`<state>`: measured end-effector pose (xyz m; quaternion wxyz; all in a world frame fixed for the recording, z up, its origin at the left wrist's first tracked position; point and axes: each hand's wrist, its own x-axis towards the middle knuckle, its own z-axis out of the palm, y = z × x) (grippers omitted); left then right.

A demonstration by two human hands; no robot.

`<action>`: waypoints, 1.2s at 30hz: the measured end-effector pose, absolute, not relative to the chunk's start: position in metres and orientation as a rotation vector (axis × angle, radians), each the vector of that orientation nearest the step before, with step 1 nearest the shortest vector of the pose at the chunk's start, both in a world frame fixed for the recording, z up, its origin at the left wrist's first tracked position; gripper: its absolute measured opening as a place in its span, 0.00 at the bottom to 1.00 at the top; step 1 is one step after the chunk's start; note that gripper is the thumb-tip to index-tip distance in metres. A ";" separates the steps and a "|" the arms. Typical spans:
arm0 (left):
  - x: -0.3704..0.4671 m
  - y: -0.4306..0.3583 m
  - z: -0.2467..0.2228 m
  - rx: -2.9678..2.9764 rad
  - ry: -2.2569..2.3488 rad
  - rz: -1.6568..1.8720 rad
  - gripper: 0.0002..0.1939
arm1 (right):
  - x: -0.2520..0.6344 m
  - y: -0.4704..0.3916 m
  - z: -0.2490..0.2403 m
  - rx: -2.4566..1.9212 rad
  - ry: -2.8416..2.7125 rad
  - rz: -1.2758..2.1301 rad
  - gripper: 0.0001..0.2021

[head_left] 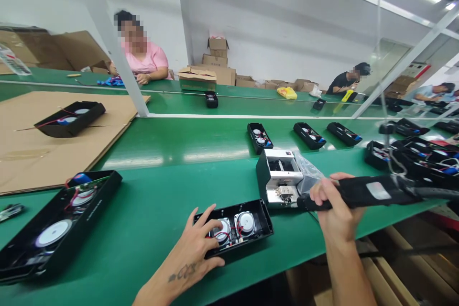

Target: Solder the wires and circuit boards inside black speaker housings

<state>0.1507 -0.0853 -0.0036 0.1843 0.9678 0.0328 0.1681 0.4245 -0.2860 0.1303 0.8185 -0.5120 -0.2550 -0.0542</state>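
My right hand point(337, 203) is closed round a black electric screwdriver point(369, 191), held nearly level. Its tip reaches the front of a silver and black screw feeder point(281, 179) on the green table. My left hand point(199, 244) grips the left end of an open black speaker housing point(263, 229), thumb at the near wall and fingers across the top. Two round silver speakers point(246, 224) with red wires sit inside that housing; my fingers partly cover the left one. A clear plastic bag point(308, 172) lies behind the feeder, close to my right hand.
A larger black housing point(96, 208) stands at left, near brown cardboard point(21, 153) bearing another housing point(71, 117). Several housings point(260, 138) line the strip behind the feeder; more are piled right point(426, 158). A white post point(132, 71) rises ahead. Co-workers point(152, 60) sit across the bench.
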 end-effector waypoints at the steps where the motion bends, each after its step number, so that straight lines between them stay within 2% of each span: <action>1: 0.149 -0.086 0.001 2.728 0.083 0.535 0.12 | 0.416 -0.290 0.135 -1.059 -0.549 -0.070 0.14; 4: 0.144 -0.095 0.018 2.680 0.087 0.797 0.07 | 0.386 -0.298 0.145 -0.956 -0.532 0.080 0.10; 7: 0.146 -0.113 0.037 2.558 0.056 0.936 0.13 | 0.355 -0.297 0.148 -0.854 -0.503 0.196 0.08; 11: 0.154 -0.135 0.052 2.423 0.057 0.936 0.17 | 0.328 -0.292 0.143 -0.770 -0.462 0.334 0.07; 17: 0.155 -0.141 0.050 2.317 0.089 0.908 0.04 | 0.322 -0.294 0.136 -0.735 -0.458 0.446 0.07; 36: 0.159 -0.160 0.042 1.852 0.258 0.928 0.10 | 0.315 -0.297 0.138 -0.784 -0.507 0.409 0.04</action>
